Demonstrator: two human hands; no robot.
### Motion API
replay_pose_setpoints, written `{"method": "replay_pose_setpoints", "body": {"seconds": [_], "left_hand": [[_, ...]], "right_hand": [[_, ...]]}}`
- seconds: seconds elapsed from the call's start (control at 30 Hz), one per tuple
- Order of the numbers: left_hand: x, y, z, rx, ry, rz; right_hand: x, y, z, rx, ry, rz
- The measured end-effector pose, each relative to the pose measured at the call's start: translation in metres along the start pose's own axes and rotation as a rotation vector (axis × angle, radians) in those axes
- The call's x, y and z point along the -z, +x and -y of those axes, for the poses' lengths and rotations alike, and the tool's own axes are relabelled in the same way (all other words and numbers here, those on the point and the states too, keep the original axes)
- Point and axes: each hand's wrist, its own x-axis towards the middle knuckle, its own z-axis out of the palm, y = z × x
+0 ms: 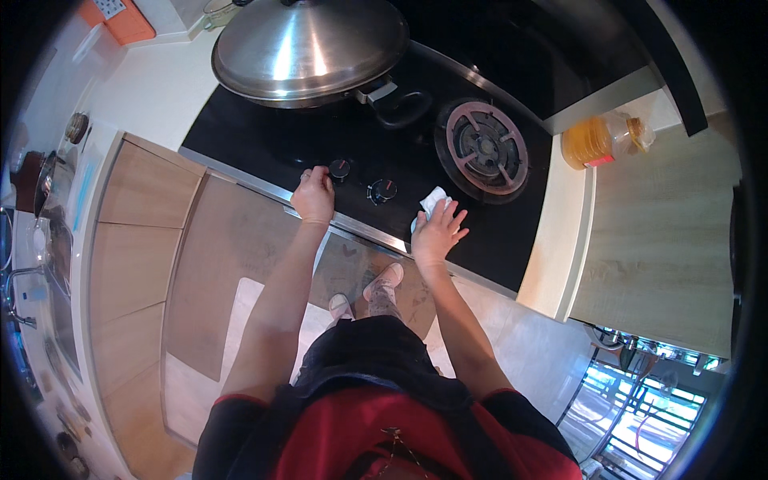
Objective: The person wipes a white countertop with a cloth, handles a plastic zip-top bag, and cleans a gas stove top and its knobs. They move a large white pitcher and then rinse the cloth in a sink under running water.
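Observation:
My left hand [314, 195] is curled at the front of a black gas hob [264, 135], right beside the left control knob [339, 170]. Nothing shows in its fingers; whether they touch the knob cannot be told. My right hand [437, 233] holds a crumpled white cloth [434, 197] flat against the hob's glass, with the fingers spread over it. Between the two hands sits the right control knob [382, 191]. Beyond my right hand is the bare right burner with its round pan support [521, 147].
A large wok with a domed steel lid [312, 51] covers the left burner, its handle [408, 108] pointing right. An oil bottle [588, 143] stands on the right counter [549, 264]. At left are a sink tap [18, 294] and wooden cabinets [141, 252]. A mat [240, 228] lies underfoot.

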Motion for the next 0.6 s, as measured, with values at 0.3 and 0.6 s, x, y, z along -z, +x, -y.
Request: {"method": "replay_pose_setpoints", "body": {"seconds": [0.3,0.6], "left_hand": [[0.004,0.000,-0.004,0.021,0.015,0.002],[0.003,0.004,0.003,0.004,-0.003,-0.054]], "right_hand": [[0.003,0.014,-0.029,0.485,0.251,0.039],[-0.056,0.155,0.073,0.799,0.540,0.262]]}}
